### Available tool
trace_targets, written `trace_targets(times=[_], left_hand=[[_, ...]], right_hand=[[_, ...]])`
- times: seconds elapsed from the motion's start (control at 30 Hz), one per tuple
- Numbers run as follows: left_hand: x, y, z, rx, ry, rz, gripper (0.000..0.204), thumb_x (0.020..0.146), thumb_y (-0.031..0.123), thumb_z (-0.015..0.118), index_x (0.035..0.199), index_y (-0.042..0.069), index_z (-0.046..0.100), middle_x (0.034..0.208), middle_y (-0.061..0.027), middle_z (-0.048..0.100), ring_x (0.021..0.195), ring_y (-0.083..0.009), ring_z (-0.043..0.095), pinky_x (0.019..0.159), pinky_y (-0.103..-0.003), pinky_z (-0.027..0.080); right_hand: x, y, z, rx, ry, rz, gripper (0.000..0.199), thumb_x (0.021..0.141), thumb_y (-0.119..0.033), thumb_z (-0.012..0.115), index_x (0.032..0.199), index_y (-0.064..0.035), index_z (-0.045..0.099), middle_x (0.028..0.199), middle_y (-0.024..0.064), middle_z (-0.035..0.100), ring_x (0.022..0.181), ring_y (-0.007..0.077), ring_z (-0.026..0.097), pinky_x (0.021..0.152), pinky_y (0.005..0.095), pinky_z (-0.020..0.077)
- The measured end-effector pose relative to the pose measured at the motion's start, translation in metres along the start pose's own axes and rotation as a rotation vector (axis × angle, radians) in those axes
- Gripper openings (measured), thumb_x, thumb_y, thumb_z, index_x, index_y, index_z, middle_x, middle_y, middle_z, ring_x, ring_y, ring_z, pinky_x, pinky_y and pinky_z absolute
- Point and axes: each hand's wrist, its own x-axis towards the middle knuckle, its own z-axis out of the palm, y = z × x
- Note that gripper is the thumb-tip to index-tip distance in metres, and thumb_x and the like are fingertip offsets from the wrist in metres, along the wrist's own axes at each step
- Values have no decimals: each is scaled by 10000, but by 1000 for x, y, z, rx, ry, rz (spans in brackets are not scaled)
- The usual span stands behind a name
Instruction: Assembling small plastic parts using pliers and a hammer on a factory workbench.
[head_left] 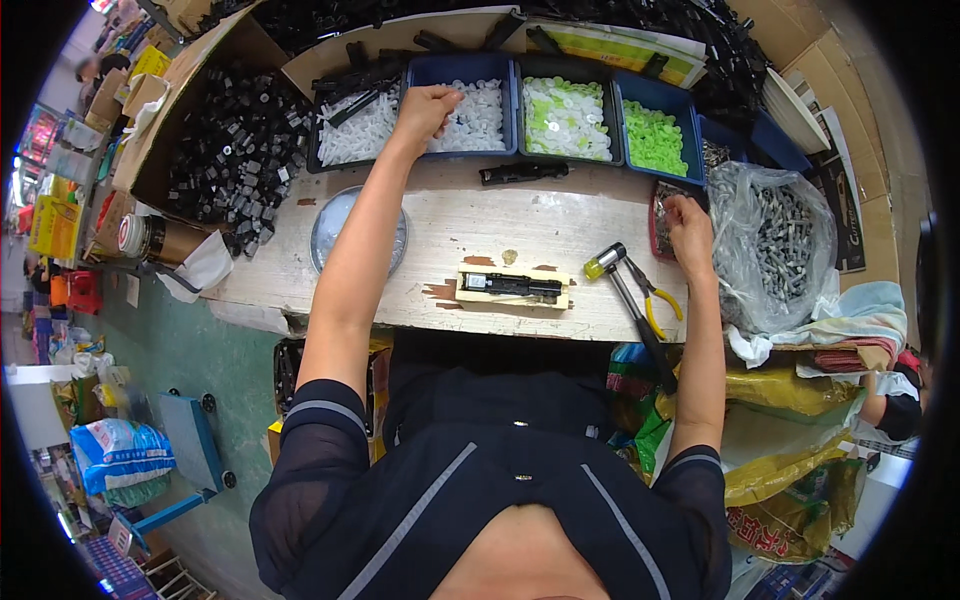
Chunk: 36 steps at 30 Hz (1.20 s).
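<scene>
My left hand [428,115] is over a blue bin [462,68] of small translucent white plastic parts, its fingers curled into a pinch. Whatever lies between those fingertips is too small to make out. At the right, my right hand [688,238] reaches to a small red box [660,236], fingers drawn together at its edge; their contents are hidden. Between my arms, a black plastic assembly [512,286] rests in a pale wooden holder [514,302] near the table's front edge. A hammer [632,300] and yellow-handled pliers [652,300] lie beside my right forearm.
Further bins hold white sticks [350,140], white and green discs [565,120] and green parts [655,140]. A black piece [523,174] lies before them. Left are a carton of black parts [240,145] and a round dish [325,232]; right, a bag of metal parts [775,245].
</scene>
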Motion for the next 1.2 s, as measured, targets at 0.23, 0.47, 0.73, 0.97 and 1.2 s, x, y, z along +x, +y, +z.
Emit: trace_targets(times=[0.23,0.47,0.73,0.97,1.2], left_hand=[[-28,2,-14,-862,-296,-204,234,835,18,547,1059,-47,562,798,-60,585,641,-116,539,541,-244,446],[-61,5,-11,-1065,-336,-113,234,805,-34,568,1035,-75,567,927,-172,618,782,-205,635,653,-286,553],[-108,14,14,-1093,-384,136,138,787,-47,590,918,-7,606,890,-153,626,776,-228,639,634,-314,552],[-169,19,48,-1123,-425,179,98,768,-80,585,840,-15,606,872,-127,571,765,-242,638,614,-322,564],[-190,20,49,-1016,-373,235,113,748,-98,601,822,-12,614,867,-119,570,762,-232,638,636,-316,582]], right_hand=[[1,0,-3,182,-11,184,76,768,-31,569,839,-32,594,799,141,595,723,254,573,657,321,440],[-1,9,3,291,51,167,74,797,-37,557,867,-22,574,753,81,577,685,179,540,635,294,429],[-11,-44,-9,1040,-147,398,64,844,-110,567,890,-66,570,701,-30,506,607,39,455,542,182,367],[-22,-138,7,1332,-409,174,53,834,-80,583,862,-40,563,735,-15,518,626,55,453,566,197,379],[-30,-168,12,1465,-595,186,119,819,-127,623,872,-28,584,746,-9,542,612,62,462,564,190,382]])
